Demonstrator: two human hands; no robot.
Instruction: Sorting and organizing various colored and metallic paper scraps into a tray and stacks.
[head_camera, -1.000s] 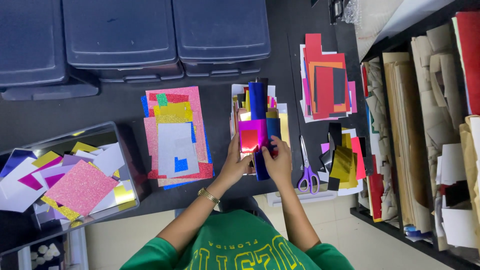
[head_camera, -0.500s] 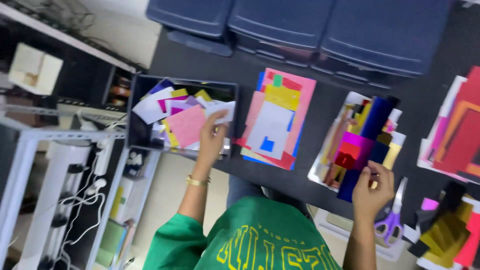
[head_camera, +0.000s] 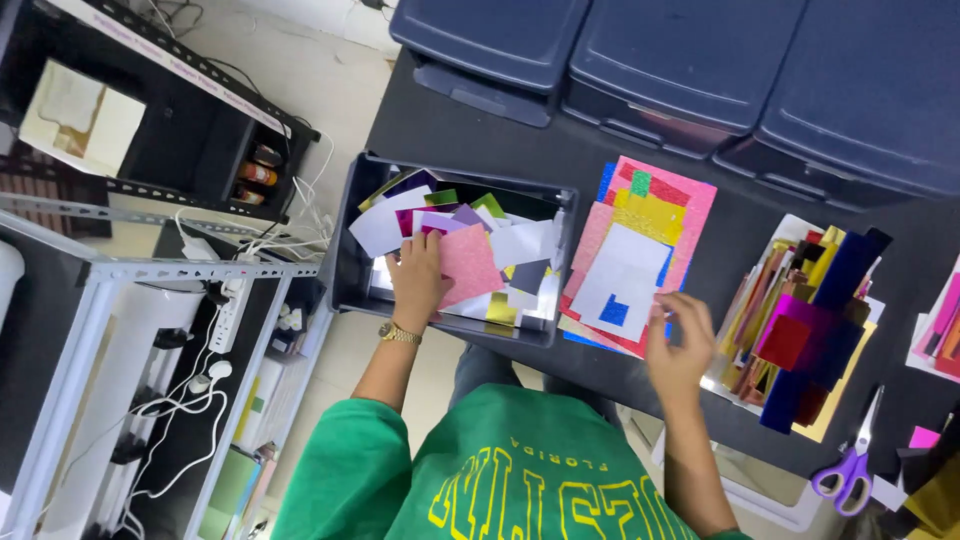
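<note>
So my left hand presses flat, fingers spread, on the pink sheet in the dark bin; right hand loosely open, fingertips on the paper stack. Purple scissors half cut off.

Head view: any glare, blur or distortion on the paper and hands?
Head view: even, soft light; small glints on the foil scraps in the black bin; left hand sharp, right hand slightly smeared; frame tilted, table edges run diagonally.

Left hand in paper-scrap bin; right hand on sheet stack (beside bin); scissors far right.
</note>
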